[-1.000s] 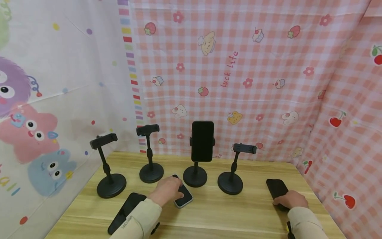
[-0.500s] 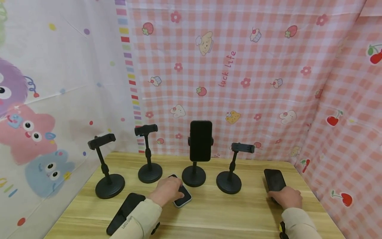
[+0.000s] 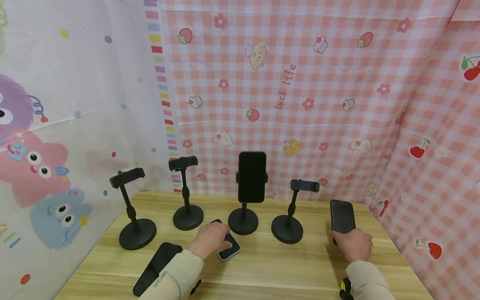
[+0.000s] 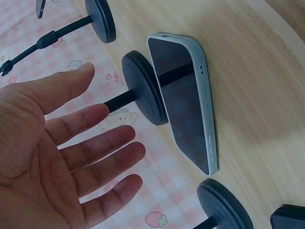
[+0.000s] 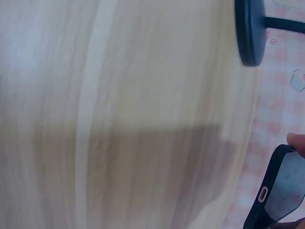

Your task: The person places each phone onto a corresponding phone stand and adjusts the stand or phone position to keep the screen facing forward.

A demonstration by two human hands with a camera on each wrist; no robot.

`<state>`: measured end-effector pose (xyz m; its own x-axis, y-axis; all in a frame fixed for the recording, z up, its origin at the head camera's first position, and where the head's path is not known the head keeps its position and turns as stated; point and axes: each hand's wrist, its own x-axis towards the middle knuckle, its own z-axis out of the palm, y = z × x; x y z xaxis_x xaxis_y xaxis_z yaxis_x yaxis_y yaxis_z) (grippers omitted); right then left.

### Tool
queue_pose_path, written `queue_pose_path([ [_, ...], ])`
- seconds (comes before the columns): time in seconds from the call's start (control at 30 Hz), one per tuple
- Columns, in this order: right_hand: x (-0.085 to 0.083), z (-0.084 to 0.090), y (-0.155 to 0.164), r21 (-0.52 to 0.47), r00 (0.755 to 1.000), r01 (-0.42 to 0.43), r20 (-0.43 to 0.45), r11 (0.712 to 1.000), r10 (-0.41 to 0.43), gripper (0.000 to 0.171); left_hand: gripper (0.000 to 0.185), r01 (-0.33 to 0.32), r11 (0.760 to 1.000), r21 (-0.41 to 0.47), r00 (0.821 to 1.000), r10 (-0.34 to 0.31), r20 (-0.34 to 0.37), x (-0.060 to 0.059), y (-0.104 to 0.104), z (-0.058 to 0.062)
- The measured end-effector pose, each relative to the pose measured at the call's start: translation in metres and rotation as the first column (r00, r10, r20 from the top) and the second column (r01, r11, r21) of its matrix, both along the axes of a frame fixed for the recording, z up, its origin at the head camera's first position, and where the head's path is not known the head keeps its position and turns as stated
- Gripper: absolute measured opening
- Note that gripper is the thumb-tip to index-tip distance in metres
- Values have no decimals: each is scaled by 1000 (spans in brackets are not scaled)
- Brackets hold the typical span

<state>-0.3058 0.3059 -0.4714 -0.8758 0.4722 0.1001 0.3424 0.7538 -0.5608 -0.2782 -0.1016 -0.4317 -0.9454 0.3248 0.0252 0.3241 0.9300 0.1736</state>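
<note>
My right hand grips the lower end of a black smartphone, which is tilted up off the table at the right. In the right wrist view the black edge of this smartphone shows beside a thumb tip. My left hand hovers over a pale-cased smartphone lying screen up near the middle. Seen from the left wrist, the fingers are spread and relaxed, apart from the pale-cased phone. Another black smartphone lies at the left, partly covered by my left sleeve.
Across the back stand several black phone stands with round bases. One stand holds an upright phone. Other stands, at the far left, mid left and right, have bare clamps. Patterned cloth hangs behind the wooden table.
My right hand has raised the black smartphone, tilting it more upright, and moved it slightly left and toward the back. My left hand stays in place over the pale-cased phone.
</note>
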Motion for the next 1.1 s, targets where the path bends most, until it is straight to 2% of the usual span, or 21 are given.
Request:
queue_pose_path([
  [0.3, 6, 12, -19, -53, 992, 53, -112, 997, -59, 75, 28, -2, 1000, -5, 1000, 2, 8, 0, 1, -1],
  [0.53, 12, 22, -29, -71, 978, 64, -192, 995, -77, 75, 31, 0, 1000, -14, 1000, 0, 8, 0, 3, -1],
  [0.83, 20, 32, -38, -128, 971, 79, -215, 989, -105, 79, 31, 7, 999, -32, 1000, -6, 28, -2, 5, -2],
  [1.1, 27, 35, -43, -153, 962, 78, -248, 985, -115, 82, 31, 15, 1000, -9, 1000, -15, 25, -2, 10, -2],
])
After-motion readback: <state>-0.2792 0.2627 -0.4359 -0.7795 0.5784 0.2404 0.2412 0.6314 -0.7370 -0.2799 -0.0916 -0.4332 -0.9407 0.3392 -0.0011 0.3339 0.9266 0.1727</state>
